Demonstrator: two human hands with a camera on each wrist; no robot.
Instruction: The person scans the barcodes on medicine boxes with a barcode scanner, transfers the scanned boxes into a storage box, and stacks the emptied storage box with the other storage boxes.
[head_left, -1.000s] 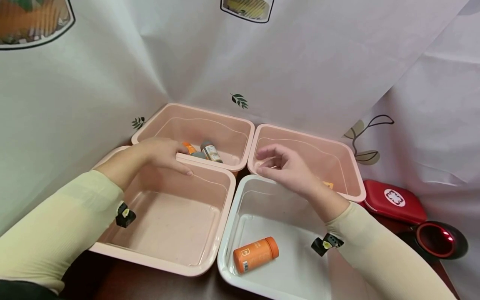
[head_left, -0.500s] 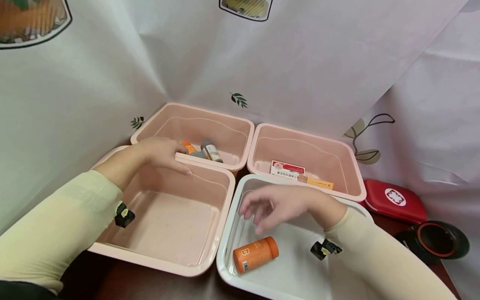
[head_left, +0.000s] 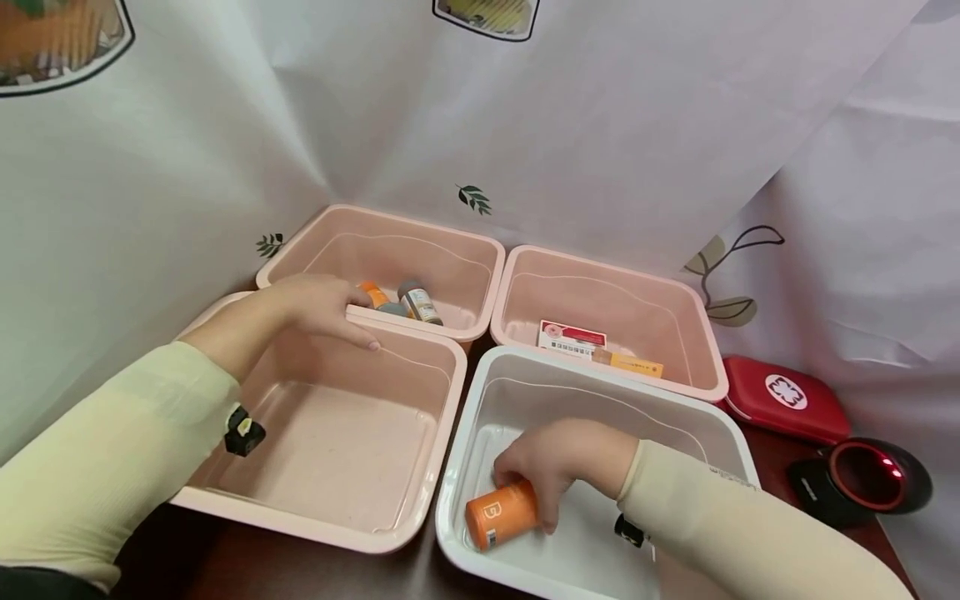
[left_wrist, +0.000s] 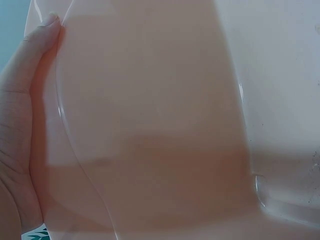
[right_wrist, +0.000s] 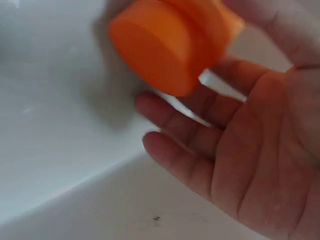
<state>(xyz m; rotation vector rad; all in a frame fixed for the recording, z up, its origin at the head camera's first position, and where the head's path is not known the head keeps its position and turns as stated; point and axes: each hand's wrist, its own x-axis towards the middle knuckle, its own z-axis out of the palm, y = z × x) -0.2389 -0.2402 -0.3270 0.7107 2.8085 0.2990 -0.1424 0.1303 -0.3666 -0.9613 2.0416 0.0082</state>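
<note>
In the head view my right hand (head_left: 562,467) reaches down into the white bin (head_left: 453,492) and grips an orange bottle (head_left: 501,515) lying on its side. The bottle's orange lid (right_wrist: 155,47) fills the top of the right wrist view, with thumb and fingers around it. My left hand (head_left: 318,307) holds the far rim of the near pink bin (head_left: 352,442), thumb (left_wrist: 42,42) on the inner side and fingers over the rim, partly hidden.
The far left pink bin (head_left: 420,233) holds a grey-capped bottle (head_left: 420,302) and an orange item (head_left: 373,293). In the far right pink bin (head_left: 615,287) lie a red-and-white box (head_left: 573,337) and a yellow box (head_left: 636,364). A red case (head_left: 787,400) and a black device (head_left: 862,479) stand at right.
From over the far right bin, my right hand has come down into the white bin and taken hold of the orange bottle. The left hand has stayed on the rim.
</note>
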